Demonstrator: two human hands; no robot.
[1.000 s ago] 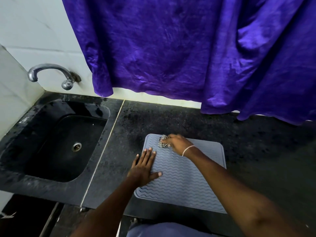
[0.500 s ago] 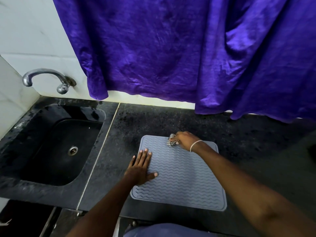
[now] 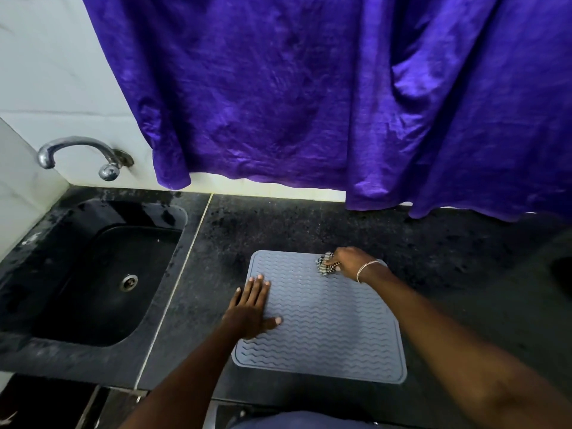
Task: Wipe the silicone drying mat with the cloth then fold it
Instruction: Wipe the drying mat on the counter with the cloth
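Observation:
A grey silicone drying mat [image 3: 328, 329] with wavy ridges lies flat on the dark stone counter [image 3: 309, 230]. My left hand [image 3: 252, 308] rests palm down, fingers spread, on the mat's left edge. My right hand [image 3: 351, 263], with a thin bracelet at the wrist, is closed on a small bunched checked cloth [image 3: 325, 264] and presses it on the mat near its far right corner. Most of the cloth is hidden under my fingers.
A black sink [image 3: 102, 274] with a drain sits to the left, under a metal tap [image 3: 77, 153] on the white tiled wall. A purple curtain [image 3: 340, 103] hangs behind the counter. The counter's front edge runs just below the mat.
My right hand has slid the cloth to the right along the mat's far edge. My left hand stays flat on the left edge. The camera has shifted slightly.

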